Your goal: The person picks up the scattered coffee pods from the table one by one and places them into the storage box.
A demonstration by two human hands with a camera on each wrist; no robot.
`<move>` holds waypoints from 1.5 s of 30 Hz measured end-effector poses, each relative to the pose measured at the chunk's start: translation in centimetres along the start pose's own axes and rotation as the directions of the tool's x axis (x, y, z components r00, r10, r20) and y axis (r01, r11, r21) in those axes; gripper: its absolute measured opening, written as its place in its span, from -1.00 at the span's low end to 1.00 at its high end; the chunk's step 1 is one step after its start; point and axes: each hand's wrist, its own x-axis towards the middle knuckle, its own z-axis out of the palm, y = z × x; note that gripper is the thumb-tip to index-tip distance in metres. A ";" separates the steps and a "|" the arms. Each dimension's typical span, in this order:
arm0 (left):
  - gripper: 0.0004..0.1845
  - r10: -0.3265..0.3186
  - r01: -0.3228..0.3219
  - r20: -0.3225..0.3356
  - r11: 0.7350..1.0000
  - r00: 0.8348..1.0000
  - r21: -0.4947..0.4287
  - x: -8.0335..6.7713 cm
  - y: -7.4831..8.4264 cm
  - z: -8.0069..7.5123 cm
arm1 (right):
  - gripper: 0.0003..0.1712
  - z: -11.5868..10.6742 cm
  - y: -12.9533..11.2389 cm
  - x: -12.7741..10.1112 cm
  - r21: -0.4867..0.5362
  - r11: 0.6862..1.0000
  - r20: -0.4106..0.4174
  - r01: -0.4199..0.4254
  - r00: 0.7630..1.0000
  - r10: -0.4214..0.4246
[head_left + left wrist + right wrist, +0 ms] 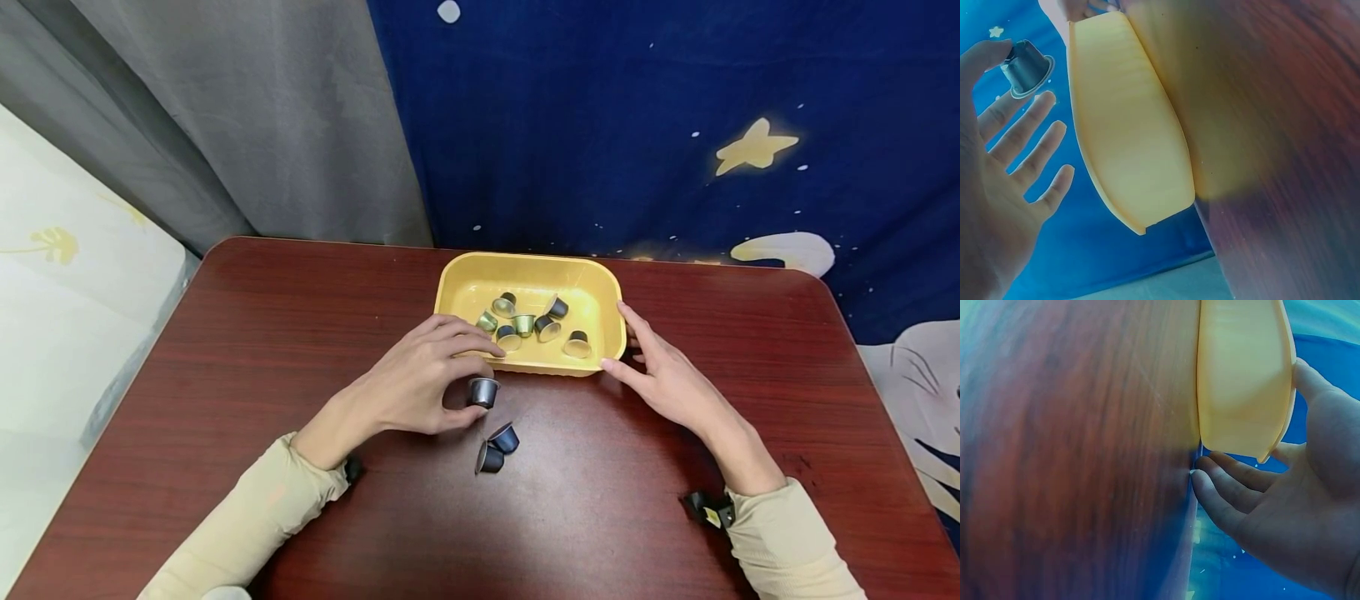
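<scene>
My left hand [427, 375] pinches a dark grey coffee capsule [483, 392] between thumb and index finger, its other fingers spread. The capsule is just in front of a yellow plastic basket [577, 275], whose near edge my fingers overlap in the head view. In the left wrist view the capsule [1026, 67] hangs beside the basket's wall [1129, 119]. At the basket's front right corner, my right hand [667, 379] rests with thumb and fingers extended on either side of the corner. Two dark capsules, one blue [505, 438] and one black [491, 457], lie together on the table.
Several capsules in black and green [523, 325] lie inside the basket. The basket stands near the far edge of the reddish-brown wooden table [600, 508]. Behind it hang a blue curtain [570, 125] with stars and a grey curtain [300, 117].
</scene>
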 end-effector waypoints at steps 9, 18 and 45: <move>-0.73 -0.018 0.017 -0.017 1.000 1.000 -0.021 0.3 -0.9 0.0 | 0.01 0.0 0.1 0.0 -0.005 1.000 -0.007 0.008 1.000 -0.008; -0.74 -0.051 0.050 -0.026 0.999 0.998 -0.014 0.6 -2.1 0.0 | 0.01 0.0 0.0 0.0 0.006 1.000 -0.002 0.000 1.000 0.000; -0.69 -0.104 0.105 -0.017 0.994 0.994 0.040 1.5 -5.1 0.2 | 0.00 0.0 0.1 0.0 0.002 1.000 -0.003 0.008 1.000 -0.008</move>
